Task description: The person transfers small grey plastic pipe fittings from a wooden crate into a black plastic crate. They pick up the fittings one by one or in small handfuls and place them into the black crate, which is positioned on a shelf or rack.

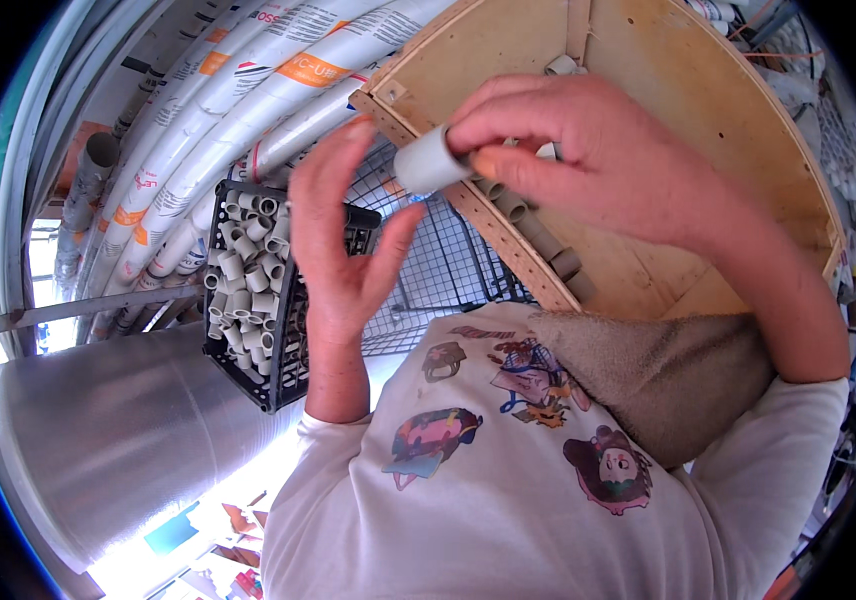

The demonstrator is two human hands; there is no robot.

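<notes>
A short light-grey plastic pipe piece (426, 163) is held by its right end between the thumb and fingers of my right hand (583, 160), over the near left edge of a wooden box (513, 243). My left hand (343, 235) is just left of the piece, fingers raised and thumb apart, with nothing in it. Inside the box, several more grey pipe pieces (538, 238) lie along its left wall, partly hidden by my right hand. A black plastic crate (288, 375) full of short grey pipe pieces (246, 285) stands left of my left hand, which covers part of it.
A wire mesh basket (438, 270) is below, between crate and box. Long white wrapped pipes (218, 100) lean at the back left. A large silvery roll (118, 430) lies at the lower left. A brown cloth (648, 370) rests against the box's near edge.
</notes>
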